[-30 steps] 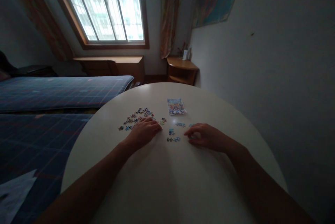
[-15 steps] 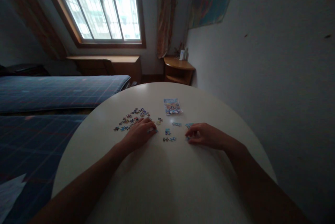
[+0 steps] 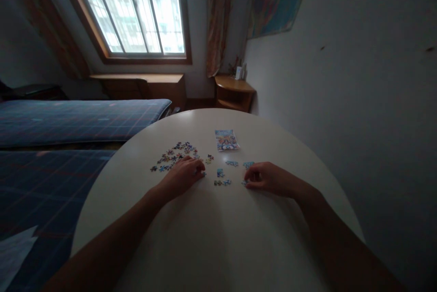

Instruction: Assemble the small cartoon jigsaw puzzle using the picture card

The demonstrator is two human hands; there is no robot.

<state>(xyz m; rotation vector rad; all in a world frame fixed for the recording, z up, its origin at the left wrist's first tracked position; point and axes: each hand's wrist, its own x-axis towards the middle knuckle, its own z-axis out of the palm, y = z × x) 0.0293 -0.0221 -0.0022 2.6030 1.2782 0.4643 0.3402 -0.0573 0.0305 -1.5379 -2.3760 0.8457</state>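
Observation:
My left hand (image 3: 186, 173) rests at the near right edge of a loose heap of jigsaw pieces (image 3: 167, 156). Its fingers are curled in, and a small bluish jigsaw piece (image 3: 204, 174) shows at the fingertips. Across from it, my right hand (image 3: 268, 177) pinches a light jigsaw piece (image 3: 245, 183) against the table, partly hidden by the fingers. Just beyond those fingers lies a joined blue strip (image 3: 248, 164). Between the hands are another pale-blue strip (image 3: 232, 163), a small blue block (image 3: 220, 173) and a short row of pieces (image 3: 222, 183).
A colourful picture sheet (image 3: 226, 140) lies farther back on the round white table (image 3: 218, 237). A bed with a plaid cover (image 3: 78, 119) stands along the left side, and a wall (image 3: 341, 101) rises on the right. Behind the table is a wooden corner shelf (image 3: 235, 83).
The fingers of my left hand have curled in more around the bluish piece. My right hand stays at its piece with hardly any movement. The whole view has shifted slightly.

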